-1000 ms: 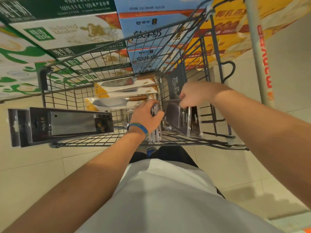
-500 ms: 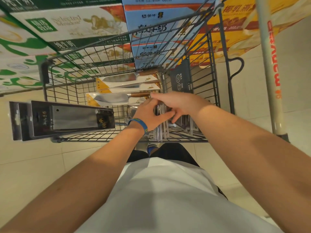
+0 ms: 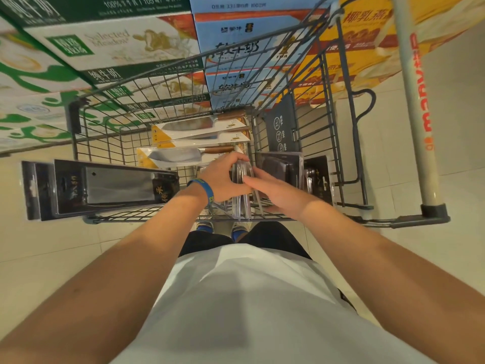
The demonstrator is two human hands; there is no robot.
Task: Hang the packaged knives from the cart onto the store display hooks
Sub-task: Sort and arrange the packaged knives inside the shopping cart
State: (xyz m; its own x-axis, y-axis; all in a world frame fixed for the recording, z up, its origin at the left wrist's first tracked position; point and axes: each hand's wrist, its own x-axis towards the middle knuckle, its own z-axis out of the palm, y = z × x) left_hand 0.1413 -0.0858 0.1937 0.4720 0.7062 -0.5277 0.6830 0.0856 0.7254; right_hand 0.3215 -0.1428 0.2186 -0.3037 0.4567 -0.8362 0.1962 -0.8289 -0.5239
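**Cart basket, near edge: both hands now on the clear packs**

Closest in, the left hand (image 3: 223, 179), a blue wristband (image 3: 204, 190) at its wrist, curls over the top edge of a few clear blister packs (image 3: 244, 208). These stand on edge against the near edge of the cart (image 3: 341, 143), about midway along it. The right hand (image 3: 275, 191) has changed jobs. A second ago it gripped a dark pack (image 3: 283, 169) towards the right side of the basket, and half a second ago it crossed over the left hand. Now its fingers lie fairly straight against the side of the clear packs, pinching nothing that shows, though its thumb is hidden. The dark pack is left standing just right of the hands. I read this as settling on the clear packs for the next trip. The lift has not begun, and no display hook is in view.

Across the near left corner lie black-boxed cleavers (image 3: 105, 187), their hang tabs jutting beyond the left edge. Further in, yellow-carded knives (image 3: 199, 130) with wooden handles are stacked towards the far edge. A dark sign (image 3: 282, 127) hangs inside the right side, and the cart's handle (image 3: 414, 122) runs along the right. Beyond, stacked milk cartons (image 3: 118, 46) wall in the far side, and pale floor tiles (image 3: 47, 258) spread under everything.
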